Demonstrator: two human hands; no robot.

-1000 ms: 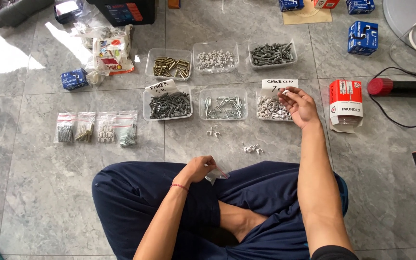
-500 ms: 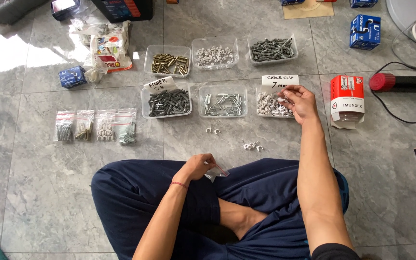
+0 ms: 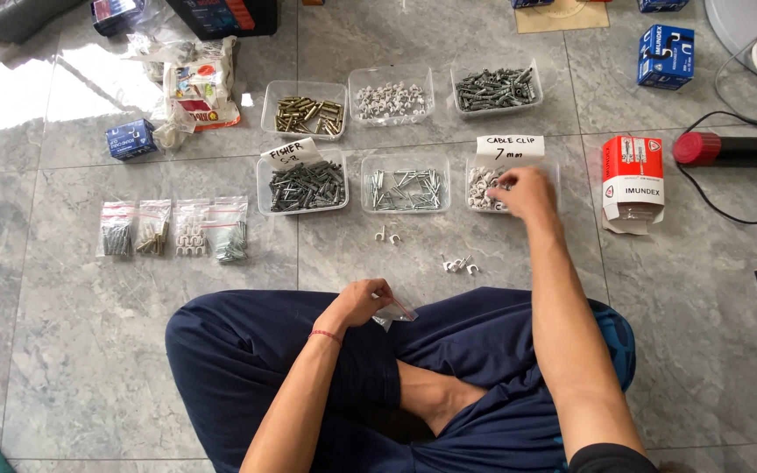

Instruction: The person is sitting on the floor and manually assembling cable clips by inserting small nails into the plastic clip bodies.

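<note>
in the tray of white clips [image 3: 482, 186], right hand [image 3: 526, 193] fingers pinching, left hand [image 3: 363, 302] holding small bag [image 3: 396, 311]

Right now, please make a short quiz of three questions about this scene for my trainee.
1. True or false: the right hand reaches into a clear tray of white clips.
2. What does the left hand hold? A) a small clear bag B) a hammer C) a blue box
3. How many clear trays sit on the floor in total?

Key: 1 true. 2 A. 3 six, in two rows of three, such as the tray of dark plugs.
</note>
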